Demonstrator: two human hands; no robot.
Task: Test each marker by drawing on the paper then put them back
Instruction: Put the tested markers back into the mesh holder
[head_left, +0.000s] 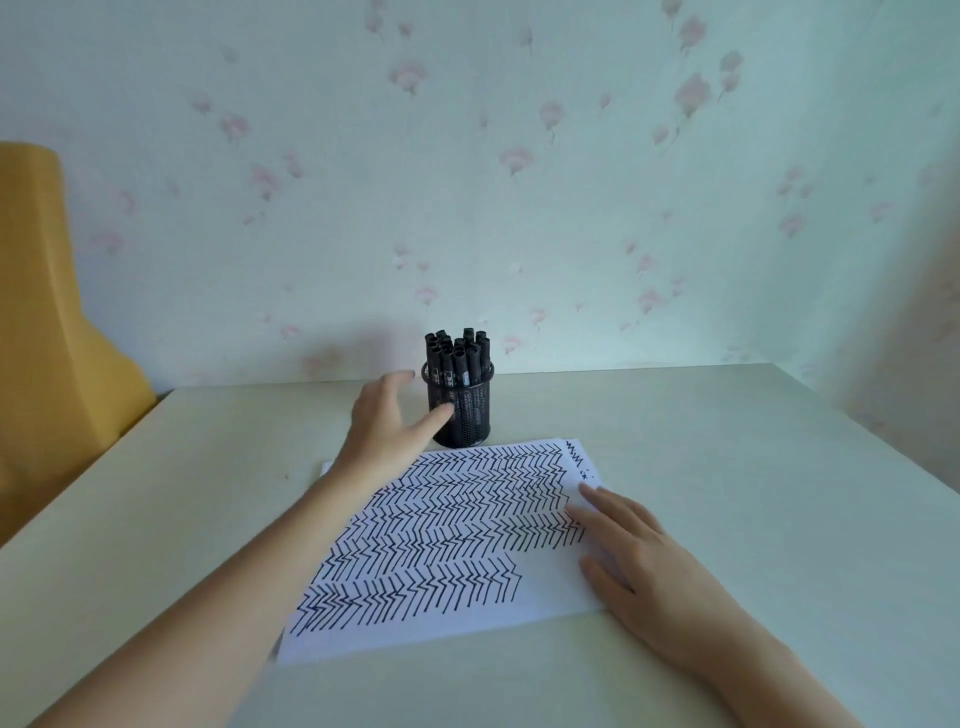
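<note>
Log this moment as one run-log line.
left hand: open, at holder | right hand: flat on paper | markers: all in holder

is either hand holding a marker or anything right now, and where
Nothing is held. The left hand is open beside the marker cup, thumb at its side. The right hand lies flat on the paper.

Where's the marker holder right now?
In the head view the black mesh marker holder stands near the table's far edge, centre, just beyond the paper's top edge, with the left hand at its left side.
</note>
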